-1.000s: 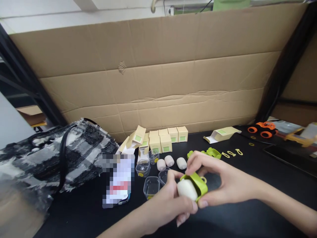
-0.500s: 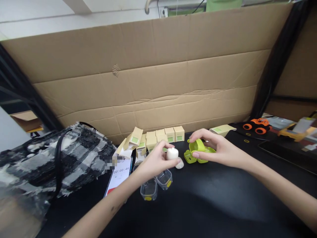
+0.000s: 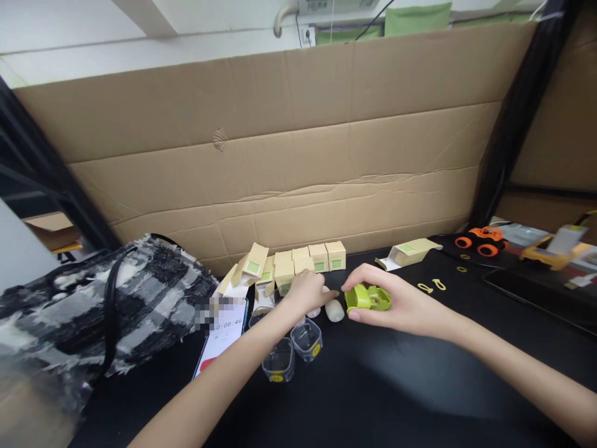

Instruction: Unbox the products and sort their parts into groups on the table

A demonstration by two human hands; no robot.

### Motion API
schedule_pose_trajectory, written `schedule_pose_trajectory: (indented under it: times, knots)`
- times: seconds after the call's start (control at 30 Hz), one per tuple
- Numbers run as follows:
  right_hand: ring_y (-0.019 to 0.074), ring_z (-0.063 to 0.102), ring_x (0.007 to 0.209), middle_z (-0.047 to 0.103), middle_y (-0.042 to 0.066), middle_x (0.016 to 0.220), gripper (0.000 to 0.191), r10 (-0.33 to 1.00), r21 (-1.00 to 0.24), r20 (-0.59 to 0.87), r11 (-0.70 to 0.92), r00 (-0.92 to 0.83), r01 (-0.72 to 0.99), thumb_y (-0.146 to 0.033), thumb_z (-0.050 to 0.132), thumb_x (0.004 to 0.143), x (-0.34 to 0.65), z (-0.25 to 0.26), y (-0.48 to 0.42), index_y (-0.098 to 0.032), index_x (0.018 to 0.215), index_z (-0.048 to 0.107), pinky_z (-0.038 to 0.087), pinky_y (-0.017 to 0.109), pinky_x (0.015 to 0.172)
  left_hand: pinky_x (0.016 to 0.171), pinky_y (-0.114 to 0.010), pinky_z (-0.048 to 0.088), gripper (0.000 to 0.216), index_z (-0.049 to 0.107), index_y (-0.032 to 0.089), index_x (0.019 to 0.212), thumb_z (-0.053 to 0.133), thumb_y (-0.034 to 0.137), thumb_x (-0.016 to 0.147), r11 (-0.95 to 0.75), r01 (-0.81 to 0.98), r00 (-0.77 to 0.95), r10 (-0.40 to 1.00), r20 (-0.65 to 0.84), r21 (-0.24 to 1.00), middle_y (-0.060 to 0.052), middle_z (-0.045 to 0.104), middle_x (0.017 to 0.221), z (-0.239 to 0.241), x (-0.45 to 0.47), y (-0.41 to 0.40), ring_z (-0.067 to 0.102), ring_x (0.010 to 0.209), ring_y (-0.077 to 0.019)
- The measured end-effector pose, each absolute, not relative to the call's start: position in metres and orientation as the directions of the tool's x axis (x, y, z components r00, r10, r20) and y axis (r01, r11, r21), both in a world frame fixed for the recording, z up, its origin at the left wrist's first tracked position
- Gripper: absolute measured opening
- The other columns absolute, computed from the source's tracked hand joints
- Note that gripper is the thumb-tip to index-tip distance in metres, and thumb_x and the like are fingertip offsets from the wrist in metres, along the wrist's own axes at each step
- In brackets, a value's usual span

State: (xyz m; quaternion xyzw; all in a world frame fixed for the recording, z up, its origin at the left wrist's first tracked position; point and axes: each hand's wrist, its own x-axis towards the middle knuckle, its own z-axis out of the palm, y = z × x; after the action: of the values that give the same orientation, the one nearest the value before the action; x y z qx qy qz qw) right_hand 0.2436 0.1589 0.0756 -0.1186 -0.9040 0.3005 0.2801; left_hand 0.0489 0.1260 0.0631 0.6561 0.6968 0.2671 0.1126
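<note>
Head view, on a clock centred at the left hand [image 3: 305, 292]: a frayed plaid bag [image 3: 158, 311] sits at nine, a phone [image 3: 224, 336] at eight, two clear tubs [image 3: 278, 376] at seven and six on the black table [image 3: 396, 386]. That hand is by the white pods [image 3: 334, 311], the nearest at four; whether its fingers grip anything cannot be told. Toward three, the right hand [image 3: 405, 303] has its fingers clamped on the lime-green case [image 3: 358, 298]. Farther out, between two and three, stands an orange toy car [image 3: 480, 241].
</note>
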Motion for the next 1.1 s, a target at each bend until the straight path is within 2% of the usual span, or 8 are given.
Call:
schedule_pose_trajectory:
  times: [0.13,0.27,0.37,0.47,0.6,0.77,0.9,1.1]
  knots:
    - [0.0222,0.052,0.103,0.058,0.005,0.105,0.027,0.352,-0.568,0.496,0.823,-0.794,0.01,-0.037,0.064,0.081,0.239,0.068,0.16,-0.024,0.103,0.056,0.043,0.038,0.09,0.089,-0.04,0.038,0.018,0.057,0.019,0.074,0.055,0.035,0.082,-0.104,0.749,-0.149,0.936,0.32,0.655,-0.01,0.062,0.089,0.068,0.055,0.105,0.05,0.105,-0.0293]
    - [0.0226,0.05,0.107,0.054,0.007,0.112,0.039,0.41,-0.573,0.574,0.82,-0.709,0.01,-0.031,0.064,0.081,0.233,0.057,0.148,-0.026,0.115,0.046,0.044,0.04,0.091,0.071,-0.033,0.047,0.023,0.048,0.02,0.089,0.035,0.039,0.092,-0.154,0.558,-0.137,0.952,0.274,0.815,-0.004,0.062,0.079,0.066,0.071,0.069,0.06,0.076,-0.0194]
    - [0.0227,0.047,0.114,0.052,0.008,0.119,0.048,0.309,-0.536,0.587,0.841,-0.748,-0.074,-0.021,0.064,0.079,0.232,0.054,0.135,-0.026,0.121,0.042,0.042,0.04,0.095,0.075,-0.033,0.048,0.032,0.04,0.022,0.099,0.062,0.035,0.08,-0.111,0.069,-0.2,0.972,0.122,0.991,-0.005,0.063,0.09,0.055,0.08,0.044,0.062,0.085,-0.0191]
    - [0.0221,0.048,0.113,0.051,0.009,0.123,0.053,0.315,-0.58,0.56,0.81,-0.766,-0.09,-0.021,0.064,0.077,0.232,0.056,0.13,-0.023,0.125,0.04,0.043,0.038,0.094,0.079,-0.033,0.046,0.037,0.042,0.022,0.09,0.073,0.03,0.072,-0.098,-0.268,-0.244,0.969,0.031,0.958,-0.005,0.063,0.094,0.044,0.081,0.031,0.061,0.09,-0.0188]
    - [0.0141,0.057,0.076,0.062,0.002,0.086,0.016,0.445,-0.821,0.356,0.569,-0.822,-0.047,-0.032,0.061,0.083,0.23,0.055,0.134,-0.019,0.093,0.058,0.049,0.028,0.072,0.083,-0.03,0.045,0.026,0.054,0.019,0.087,0.073,0.031,0.072,-0.128,-0.281,-0.265,0.963,0.051,0.951,-0.003,0.066,0.092,0.04,0.076,0.025,0.06,0.094,-0.0183]
    - [0.0106,0.055,0.064,0.06,-0.002,0.071,0.023,0.52,-0.958,0.245,0.259,-0.818,-0.122,-0.035,0.068,0.078,0.222,0.043,0.137,-0.018,0.089,0.059,0.046,0.024,0.061,0.084,-0.033,0.046,0.025,0.066,0.016,0.095,0.064,0.035,0.079,-0.1,-0.32,-0.263,0.965,0.013,0.942,-0.008,0.068,0.099,0.04,0.074,0.023,0.061,0.096,-0.0222]
    - [0.0112,0.052,0.062,0.059,-0.001,0.066,0.024,0.597,-0.938,0.296,0.327,-0.745,-0.111,-0.035,0.07,0.076,0.22,0.033,0.134,-0.018,0.068,0.056,0.043,0.025,0.06,0.087,-0.03,0.045,0.025,0.07,0.017,0.094,0.068,0.034,0.076,-0.06,-0.167,-0.223,0.975,0.022,0.984,-0.006,0.071,0.094,0.04,0.073,0.023,0.062,0.092,-0.0206]
    - [0.012,0.055,0.067,0.059,-0.001,0.07,0.022,0.606,-0.893,0.422,0.405,-0.675,-0.195,-0.03,0.066,0.08,0.219,0.025,0.119,-0.018,0.066,0.053,0.045,0.025,0.063,0.078,-0.025,0.047,0.028,0.07,0.02,0.095,0.071,0.037,0.073,-0.105,-0.057,-0.205,0.974,0.091,0.993,-0.003,0.071,0.091,0.04,0.071,0.02,0.062,0.088,-0.0189]
